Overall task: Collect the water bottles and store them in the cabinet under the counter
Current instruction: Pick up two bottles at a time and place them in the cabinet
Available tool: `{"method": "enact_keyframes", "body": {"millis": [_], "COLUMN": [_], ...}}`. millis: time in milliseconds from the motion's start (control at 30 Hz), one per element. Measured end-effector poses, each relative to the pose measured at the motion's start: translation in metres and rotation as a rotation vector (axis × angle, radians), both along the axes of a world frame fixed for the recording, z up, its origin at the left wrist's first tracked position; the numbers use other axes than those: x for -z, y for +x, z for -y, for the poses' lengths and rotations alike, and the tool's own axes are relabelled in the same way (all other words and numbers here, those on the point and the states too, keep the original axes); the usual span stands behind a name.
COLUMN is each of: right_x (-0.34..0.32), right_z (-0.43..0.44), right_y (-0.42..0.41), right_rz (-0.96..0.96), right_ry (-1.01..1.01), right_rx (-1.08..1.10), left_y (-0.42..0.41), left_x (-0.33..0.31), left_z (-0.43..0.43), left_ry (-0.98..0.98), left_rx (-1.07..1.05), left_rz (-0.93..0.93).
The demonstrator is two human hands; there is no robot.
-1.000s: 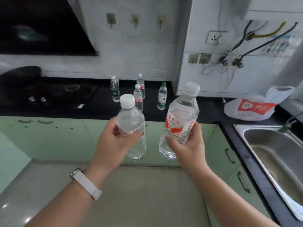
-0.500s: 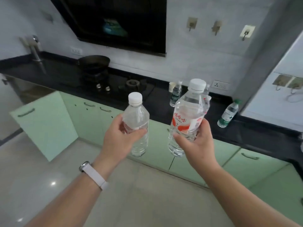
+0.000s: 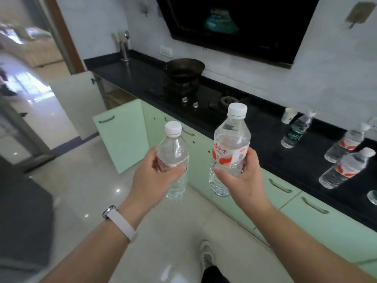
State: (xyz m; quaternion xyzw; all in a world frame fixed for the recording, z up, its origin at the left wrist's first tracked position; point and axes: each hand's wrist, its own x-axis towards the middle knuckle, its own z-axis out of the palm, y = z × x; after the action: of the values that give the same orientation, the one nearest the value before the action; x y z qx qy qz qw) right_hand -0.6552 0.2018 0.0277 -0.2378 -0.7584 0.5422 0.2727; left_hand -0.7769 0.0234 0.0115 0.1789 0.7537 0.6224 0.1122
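Note:
My left hand [image 3: 152, 176] grips a small clear water bottle [image 3: 173, 158] with a white cap, upright at chest height. In my right hand [image 3: 244, 180] is a larger clear bottle [image 3: 230, 144] with a red and white label, also held upright. Both bottles hang over the floor in front of the pale green cabinets. An open cabinet door [image 3: 120, 133] stands out from the counter front, ahead and to the left. Several more bottles stand on the black counter at the right: a green-labelled one [image 3: 295, 131] and two red-labelled ones [image 3: 346, 144] [image 3: 344, 168].
A dark wok [image 3: 184, 69] sits on the gas hob on the black counter [image 3: 271, 152], under a black hood. A paper cup [image 3: 288, 117] stands near the bottles. Closed green cabinet doors [image 3: 318, 227] run along the right. A doorway opens at the far left over glossy floor tiles.
My view has swung left along the counter, from the sink corner to the hob and the open cabinet door. Both hands keep their bottles in the same hold.

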Motion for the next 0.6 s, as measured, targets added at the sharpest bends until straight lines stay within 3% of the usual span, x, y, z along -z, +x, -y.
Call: {"method": "enact_keyframes", "body": {"millis": [600], "right_x": [0.025], "right_z": [-0.085], "right_y": [-0.261], "right_rz": [0.033], "right_ry": [-0.156], "right_rx": [-0.415], "left_y": [-0.153], "left_x": [0.014], "left_z": [-0.064], "left_ry": [-0.110], "left_rx": [-0.484], "left_rz": [0.024]}}
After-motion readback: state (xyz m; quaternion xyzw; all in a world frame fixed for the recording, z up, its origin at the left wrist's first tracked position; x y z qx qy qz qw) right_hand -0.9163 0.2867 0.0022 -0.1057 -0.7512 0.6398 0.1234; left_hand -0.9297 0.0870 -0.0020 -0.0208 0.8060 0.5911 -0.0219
